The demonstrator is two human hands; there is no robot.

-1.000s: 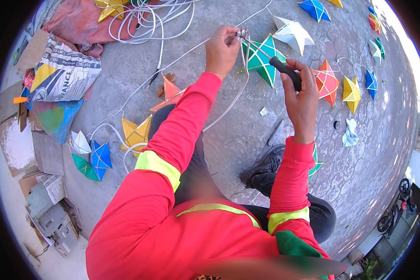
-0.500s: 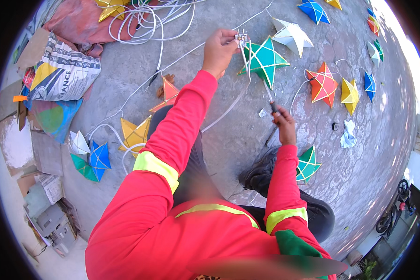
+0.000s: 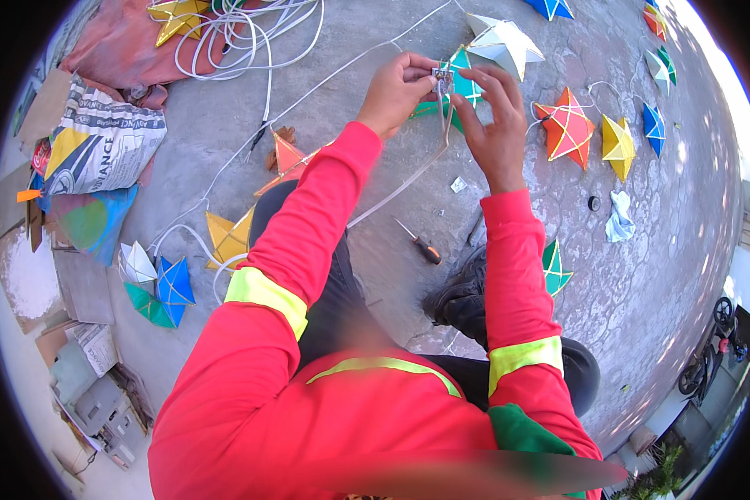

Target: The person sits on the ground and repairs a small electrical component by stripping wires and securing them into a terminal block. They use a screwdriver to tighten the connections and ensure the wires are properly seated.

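My left hand (image 3: 396, 93) pinches a small white electrical fitting (image 3: 443, 75) with bare metal terminals between thumb and fingertips. A pale cable (image 3: 408, 179) runs from its underside down toward my left leg. My right hand (image 3: 498, 125) is beside the fitting, thumb and fingers apart; whether a fingertip touches it I cannot tell. On the ground between my legs lies a screwdriver (image 3: 426, 250) with a black and orange handle. A green star lantern (image 3: 461, 83) sits behind the fitting, partly covered by my hands.
A white star lantern (image 3: 506, 43), a red one (image 3: 568, 129) and a yellow one (image 3: 617, 143) lie on the concrete, several joined by wire. Coiled white cable (image 3: 254, 37) is at far left, near a printed sack (image 3: 108, 137). A pale cloth (image 3: 619, 218) lies at right.
My right hand has let go of the screwdriver, now lying on the ground, and has come up beside the fitting. My left hand keeps hold of the fitting, now turned differently.
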